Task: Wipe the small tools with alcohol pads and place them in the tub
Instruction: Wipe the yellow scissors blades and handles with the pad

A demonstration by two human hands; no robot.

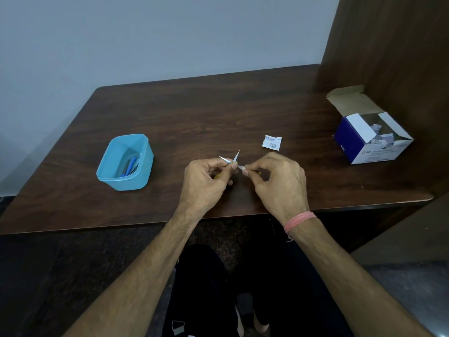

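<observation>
Dark wooden table [218, 113]: just right of the blue tub [110, 164], the left hand [204, 183] pinches pointed tweezers [233, 159]. The right hand [274, 181] pinches a white pad [241, 168] beside them; wiping should probably run toward the tips.

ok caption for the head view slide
Both hands wipe small scissors beside a blue tub.

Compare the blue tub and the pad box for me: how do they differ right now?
The blue tub is open-topped plastic left of the hands, with blue-handled tools inside. The pad box is white and dark blue cardboard at the right, flaps open, holding packets. The tub stands upright; the box looks tilted. Both rest on the wooden table.
</observation>
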